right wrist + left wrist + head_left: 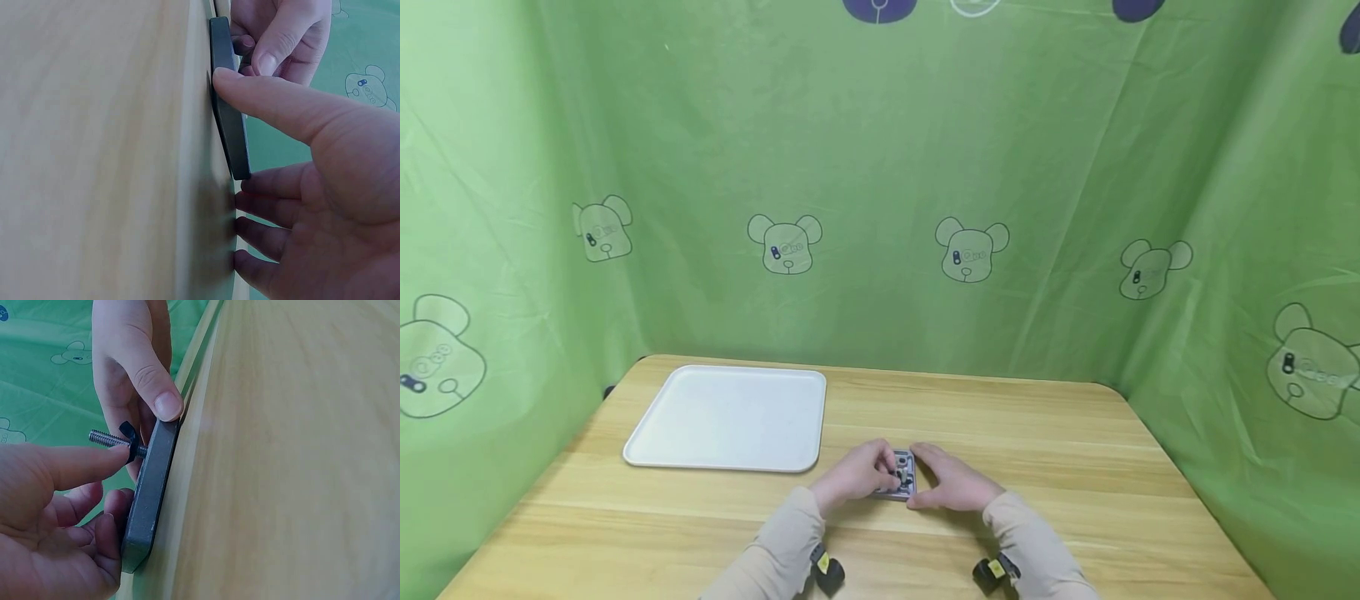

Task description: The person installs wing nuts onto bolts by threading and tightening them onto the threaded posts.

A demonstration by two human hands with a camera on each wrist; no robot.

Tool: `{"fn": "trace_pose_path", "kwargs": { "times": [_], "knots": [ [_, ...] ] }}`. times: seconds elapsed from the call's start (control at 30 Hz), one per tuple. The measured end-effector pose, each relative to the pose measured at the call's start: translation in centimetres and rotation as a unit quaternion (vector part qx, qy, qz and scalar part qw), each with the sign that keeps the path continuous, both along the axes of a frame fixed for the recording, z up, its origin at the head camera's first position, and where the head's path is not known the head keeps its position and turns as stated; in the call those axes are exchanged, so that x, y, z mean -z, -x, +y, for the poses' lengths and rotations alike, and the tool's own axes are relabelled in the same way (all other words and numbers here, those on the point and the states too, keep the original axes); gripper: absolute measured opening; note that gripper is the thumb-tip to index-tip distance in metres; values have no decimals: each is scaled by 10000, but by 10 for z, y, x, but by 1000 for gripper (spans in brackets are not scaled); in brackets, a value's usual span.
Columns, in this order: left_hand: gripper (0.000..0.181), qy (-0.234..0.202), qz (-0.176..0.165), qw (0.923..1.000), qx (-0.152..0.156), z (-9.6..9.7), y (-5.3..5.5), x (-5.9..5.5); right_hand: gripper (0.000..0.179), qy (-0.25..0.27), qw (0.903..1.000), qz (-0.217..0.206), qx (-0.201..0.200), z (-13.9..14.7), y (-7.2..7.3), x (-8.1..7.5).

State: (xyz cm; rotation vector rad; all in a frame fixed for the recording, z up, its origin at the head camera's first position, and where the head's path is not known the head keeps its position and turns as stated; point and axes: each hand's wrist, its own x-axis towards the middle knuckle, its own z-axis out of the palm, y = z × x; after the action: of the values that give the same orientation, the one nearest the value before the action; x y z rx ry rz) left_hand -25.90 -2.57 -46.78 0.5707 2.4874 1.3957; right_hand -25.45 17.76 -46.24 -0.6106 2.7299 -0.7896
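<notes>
A dark rectangular metal plate (913,493) lies flat on the table between the two hands. From its face stands a threaded bolt (102,438) carrying a black wing nut (129,432). My left hand (857,473) pinches at the wing nut; its thumb lies against the nut and the other fingers curl close to the plate's side. My right hand (957,483) grips the plate across its right end, thumb on the near edge and fingers at the far side. Hands partly cover the plate's top, where several small metal parts show.
A white tray (730,417) lies at the back left of the wooden table (1037,433). Green curtains (880,150) with bear-head prints surround the table at the back and both sides. Each wrist wears a black camera.
</notes>
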Motion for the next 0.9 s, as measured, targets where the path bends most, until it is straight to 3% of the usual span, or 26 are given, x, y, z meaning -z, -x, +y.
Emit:
{"fn": "trace_pose_path", "kwargs": {
  "times": [0.5,0.9],
  "knots": [
    [22,186,97,9996,189,0,2,0,99,55,10000,-23,-24,0,-2,-2],
    [9,227,270,9985,410,0,4,2,99,-46,10000,1,-14,0,-3,-3]
  ]
}}
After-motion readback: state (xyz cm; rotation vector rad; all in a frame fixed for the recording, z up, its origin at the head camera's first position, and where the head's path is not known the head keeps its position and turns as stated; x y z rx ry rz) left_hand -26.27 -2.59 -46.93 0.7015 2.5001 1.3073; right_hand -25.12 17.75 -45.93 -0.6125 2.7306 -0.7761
